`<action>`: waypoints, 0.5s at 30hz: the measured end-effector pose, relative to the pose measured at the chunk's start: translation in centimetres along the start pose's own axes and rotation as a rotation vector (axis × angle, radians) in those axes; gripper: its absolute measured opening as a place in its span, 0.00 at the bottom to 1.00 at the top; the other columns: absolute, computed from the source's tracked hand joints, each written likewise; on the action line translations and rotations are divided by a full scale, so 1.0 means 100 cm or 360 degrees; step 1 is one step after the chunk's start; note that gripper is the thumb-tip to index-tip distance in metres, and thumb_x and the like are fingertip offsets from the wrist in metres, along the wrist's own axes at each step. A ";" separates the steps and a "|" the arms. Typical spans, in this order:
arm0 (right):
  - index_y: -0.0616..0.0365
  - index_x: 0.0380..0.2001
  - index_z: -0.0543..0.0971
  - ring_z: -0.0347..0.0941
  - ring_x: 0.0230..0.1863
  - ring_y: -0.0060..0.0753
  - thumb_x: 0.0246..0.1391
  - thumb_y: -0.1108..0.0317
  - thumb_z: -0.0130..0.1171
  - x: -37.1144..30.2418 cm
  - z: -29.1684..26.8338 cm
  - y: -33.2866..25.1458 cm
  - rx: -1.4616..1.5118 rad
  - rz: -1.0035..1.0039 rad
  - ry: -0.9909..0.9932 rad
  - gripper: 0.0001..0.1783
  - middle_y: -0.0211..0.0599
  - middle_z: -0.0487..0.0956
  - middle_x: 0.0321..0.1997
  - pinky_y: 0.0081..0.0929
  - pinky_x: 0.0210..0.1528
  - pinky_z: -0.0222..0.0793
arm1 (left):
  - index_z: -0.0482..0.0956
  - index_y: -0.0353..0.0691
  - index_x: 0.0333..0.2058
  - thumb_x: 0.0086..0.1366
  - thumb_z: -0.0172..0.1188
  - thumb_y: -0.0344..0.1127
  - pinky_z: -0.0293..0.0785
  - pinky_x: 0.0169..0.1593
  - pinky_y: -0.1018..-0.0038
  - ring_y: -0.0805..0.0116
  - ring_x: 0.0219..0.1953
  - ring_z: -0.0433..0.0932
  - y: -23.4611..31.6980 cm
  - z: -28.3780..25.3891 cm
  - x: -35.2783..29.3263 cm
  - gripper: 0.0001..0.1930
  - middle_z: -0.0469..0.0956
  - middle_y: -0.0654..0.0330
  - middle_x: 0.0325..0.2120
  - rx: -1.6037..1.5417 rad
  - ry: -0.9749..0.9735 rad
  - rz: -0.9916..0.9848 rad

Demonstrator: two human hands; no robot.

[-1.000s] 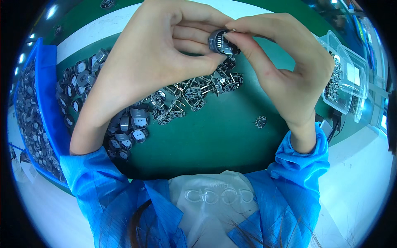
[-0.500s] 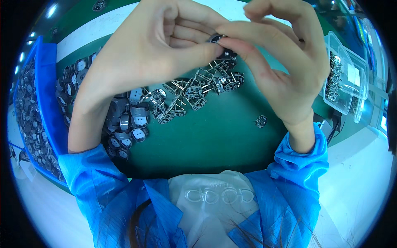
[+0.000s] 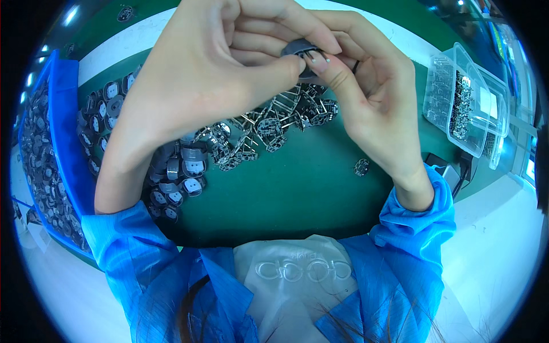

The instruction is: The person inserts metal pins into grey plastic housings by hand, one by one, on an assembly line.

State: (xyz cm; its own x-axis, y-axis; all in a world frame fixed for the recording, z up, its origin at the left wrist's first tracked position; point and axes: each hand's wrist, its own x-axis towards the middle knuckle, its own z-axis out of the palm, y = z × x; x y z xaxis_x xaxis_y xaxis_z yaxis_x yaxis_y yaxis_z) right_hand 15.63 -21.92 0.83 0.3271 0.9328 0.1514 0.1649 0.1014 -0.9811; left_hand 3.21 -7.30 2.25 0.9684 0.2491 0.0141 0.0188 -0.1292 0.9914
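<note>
Above the work surface, my left hand [image 3: 200, 77] pinches a small dark round plastic housing [image 3: 294, 48] between thumb and fingers. My right hand [image 3: 382, 100] closes on the same housing from the other side. Its thumb presses at the open face, where thin metal pins show beside the nail; what they belong to is mostly hidden by the fingers. Just below the hands lies a heap of round circuit boards [image 3: 269, 127] with long metal pins. More dark housings [image 3: 193, 167] with white pads are piled under and beside my left forearm.
A blue bin [image 3: 64, 108] full of dark round parts stands at the left. One loose round circuit board [image 3: 361, 167] lies on the green mat [image 3: 274, 200]. At the right are clear plastic boxes [image 3: 474, 146] with small boards in them, and a black cable [image 3: 464, 171].
My right hand has moved left and turned, bringing its thumb onto the housing and its fingers behind it. The housing has tilted and more of it shows. My left hand stays almost in place.
</note>
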 end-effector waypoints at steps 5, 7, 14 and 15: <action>0.68 0.56 0.73 0.77 0.46 0.28 0.56 0.77 0.62 0.008 -0.010 -0.027 0.0256 0.0396 0.0077 0.23 0.46 0.77 0.49 0.20 0.45 0.75 | 0.76 0.26 0.49 0.61 0.60 0.22 0.76 0.54 0.72 0.62 0.50 0.79 -0.009 -0.016 0.008 0.17 0.79 0.46 0.47 -0.0308 -0.0163 0.0002; 0.61 0.58 0.73 0.77 0.48 0.36 0.57 0.76 0.61 0.008 -0.016 -0.030 0.0051 0.0454 0.0004 0.25 0.49 0.75 0.52 0.23 0.51 0.73 | 0.75 0.26 0.50 0.59 0.62 0.21 0.76 0.54 0.72 0.62 0.52 0.78 -0.009 -0.017 0.008 0.19 0.78 0.46 0.48 -0.0286 -0.0156 -0.0024; 0.66 0.31 0.83 0.79 0.35 0.26 0.43 0.83 0.68 0.007 -0.020 -0.016 -0.1396 -0.0827 0.0156 0.08 0.39 0.80 0.32 0.21 0.40 0.78 | 0.77 0.26 0.49 0.53 0.67 0.19 0.79 0.49 0.72 0.64 0.45 0.82 -0.008 0.005 0.001 0.22 0.81 0.49 0.43 0.0160 0.0069 0.0011; 0.66 0.31 0.83 0.79 0.35 0.26 0.43 0.83 0.68 0.007 -0.020 -0.015 -0.1395 -0.0825 0.0155 0.08 0.39 0.80 0.32 0.21 0.40 0.78 | 0.78 0.26 0.47 0.53 0.68 0.19 0.80 0.48 0.72 0.65 0.43 0.82 -0.004 0.010 0.001 0.21 0.81 0.50 0.42 0.0435 0.0206 0.0092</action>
State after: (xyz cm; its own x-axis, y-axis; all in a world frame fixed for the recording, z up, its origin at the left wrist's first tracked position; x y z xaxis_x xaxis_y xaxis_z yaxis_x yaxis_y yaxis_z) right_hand 17.50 -22.11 2.61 0.0898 0.8099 0.5797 0.9175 0.1592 -0.3645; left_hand 3.55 -8.18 1.73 0.9303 0.3520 0.1032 0.0480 -0.3958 0.9171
